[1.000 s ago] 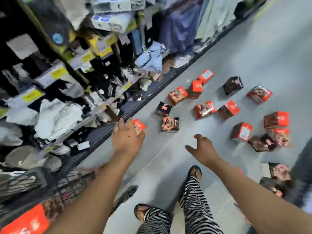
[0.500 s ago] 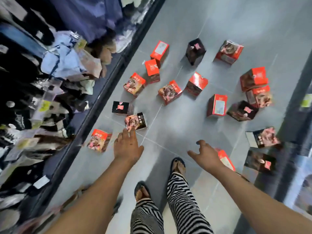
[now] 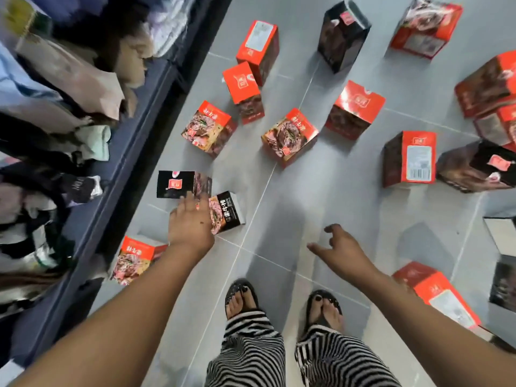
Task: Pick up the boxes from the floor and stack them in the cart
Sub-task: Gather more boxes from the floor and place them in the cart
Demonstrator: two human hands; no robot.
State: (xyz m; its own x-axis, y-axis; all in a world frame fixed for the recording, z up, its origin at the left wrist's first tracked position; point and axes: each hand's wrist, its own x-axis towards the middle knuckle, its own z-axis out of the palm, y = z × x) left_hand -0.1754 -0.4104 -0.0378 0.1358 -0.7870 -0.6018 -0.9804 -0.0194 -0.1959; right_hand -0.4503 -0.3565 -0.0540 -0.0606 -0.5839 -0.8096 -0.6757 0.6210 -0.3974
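Note:
Several red and black food boxes lie scattered on the grey tiled floor [image 3: 321,191]. My left hand [image 3: 191,223] reaches down with spread fingers, overlapping a black box with a meat picture [image 3: 227,212] and just below another black box [image 3: 181,184]; it holds nothing. A red box [image 3: 134,256] lies beside my left forearm. My right hand [image 3: 342,248] hovers over bare floor, fingers loosely apart and empty. Another red box [image 3: 438,297] lies under my right forearm. No cart is in view.
A dark shelf unit [image 3: 120,152] hung with clothing and packets runs along the left. My feet in sandals [image 3: 282,303] and striped trousers stand on the tiles below the hands. More boxes crowd the right edge, such as a red one with a barcode [image 3: 410,160].
The view has tilted down and closer to the floor. My left hand moved forward onto the black boxes. My right hand stays open over the floor.

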